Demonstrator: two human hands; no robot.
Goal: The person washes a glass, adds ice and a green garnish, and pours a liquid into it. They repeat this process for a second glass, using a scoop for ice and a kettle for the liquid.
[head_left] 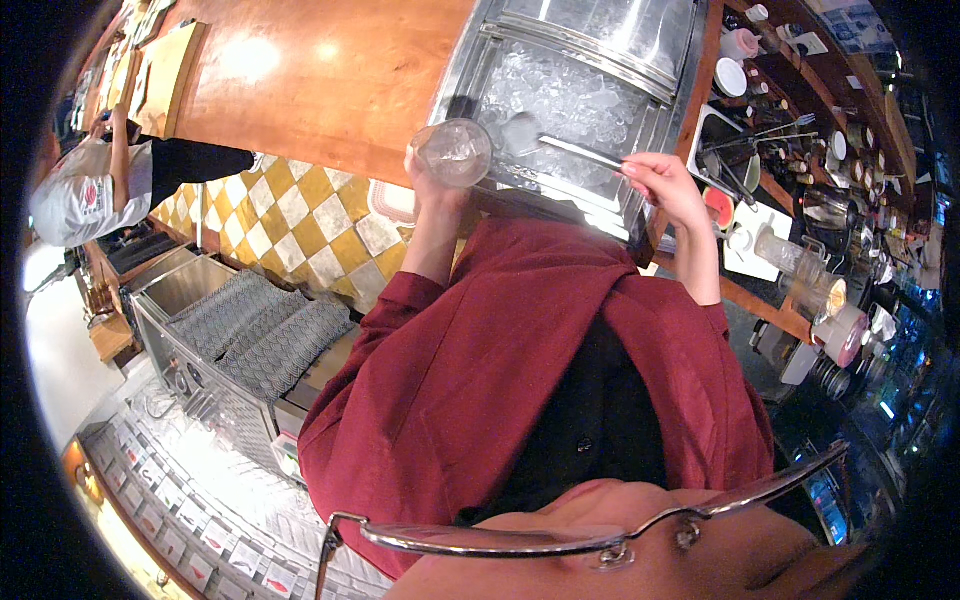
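My left hand (437,192) is wrapped round a clear glass (455,153), which has ice in it and is held beside the near left edge of the metal ice bin (640,215). My right hand (668,188) pinches the end of a long metal ice scoop (582,152). The scoop's rounded head hangs over the near part of the bin, close to the glass. Behind it lies a heap of clear ice (570,95). Whether the scoop's head touches the ice, I cannot tell.
A wooden counter (330,70) runs left of the bin. To the right, a white board (755,245), a cut red fruit (718,208) and several utensils crowd a worktop. Far left, another person (100,190) stands by the counter. Grey patterned cloths (265,330) cover a metal unit.
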